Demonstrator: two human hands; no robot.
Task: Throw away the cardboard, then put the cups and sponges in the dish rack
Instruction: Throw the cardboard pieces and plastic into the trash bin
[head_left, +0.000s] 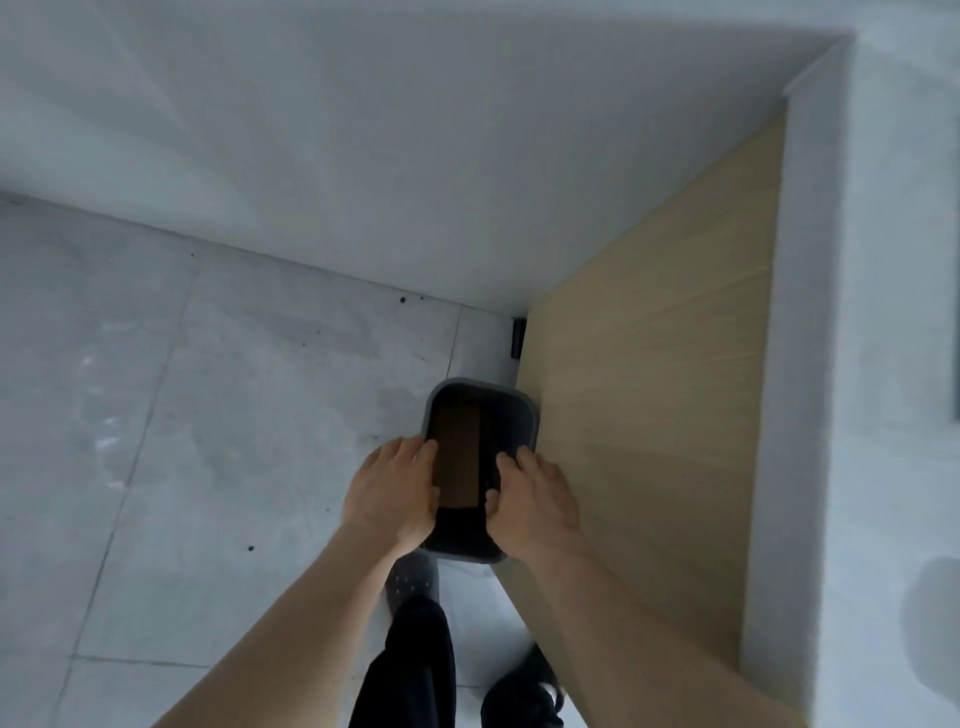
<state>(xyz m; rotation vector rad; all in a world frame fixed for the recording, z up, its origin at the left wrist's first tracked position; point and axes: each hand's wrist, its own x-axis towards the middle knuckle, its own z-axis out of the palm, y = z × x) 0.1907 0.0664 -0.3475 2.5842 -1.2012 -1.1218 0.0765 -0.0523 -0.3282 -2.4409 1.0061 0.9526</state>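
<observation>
— What sort of place are we looking at here?

— It is looking like a home, most likely a kitchen corner. Pale grey floor tiles (156, 415) are running up to a plain white wall (415, 156).

— Anything else pointing that way?

— A light wood-grain cabinet side (675, 389) is standing under a white counter edge (810, 364), and a small dark grey waste bin (480, 395) is sitting on the floor just beside it. The person is wearing soft perforated slippers (410, 582), as one does indoors.
</observation>
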